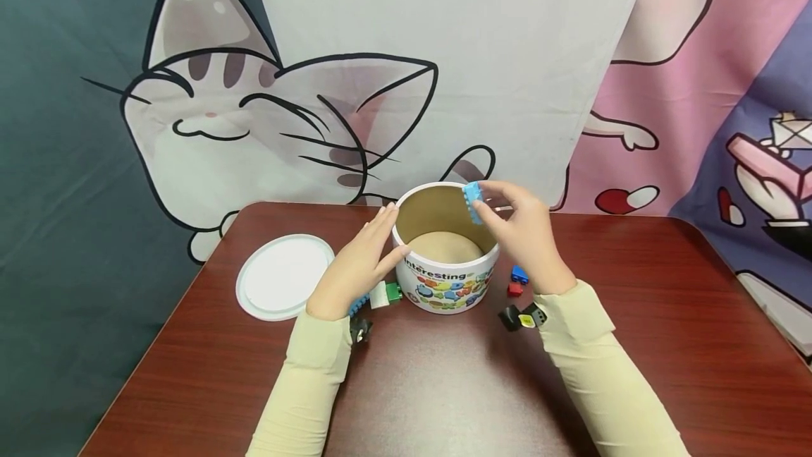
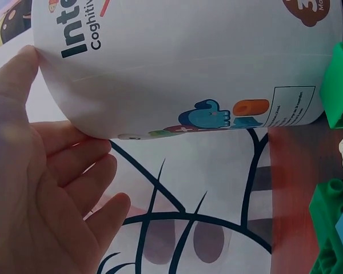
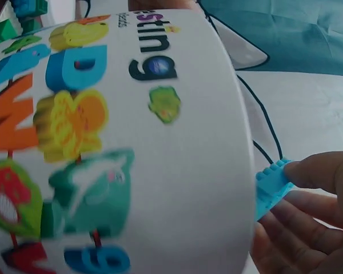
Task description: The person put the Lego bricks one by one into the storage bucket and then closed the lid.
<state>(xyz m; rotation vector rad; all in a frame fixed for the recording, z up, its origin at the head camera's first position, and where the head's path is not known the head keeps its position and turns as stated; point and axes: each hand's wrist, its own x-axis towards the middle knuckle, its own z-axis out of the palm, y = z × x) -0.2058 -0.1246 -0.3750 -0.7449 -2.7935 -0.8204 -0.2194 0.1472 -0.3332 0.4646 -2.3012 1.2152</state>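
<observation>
My right hand pinches a light blue toy brick between thumb and fingers, over the right side of the bucket's open mouth. In the right wrist view the same brick shows studs along its edge. The white bucket stands upright, with "Interesting" and colourful pictures printed on its side; its visible floor is bare. With straight fingers, my left hand touches the bucket's left rim. In the left wrist view, thumb and fingertips of the left hand lie against the bucket's white wall.
A round white lid lies on the reddish-brown table to the left. White and green bricks sit left of the bucket, partly behind the left wrist. A blue brick and a red brick are right of it.
</observation>
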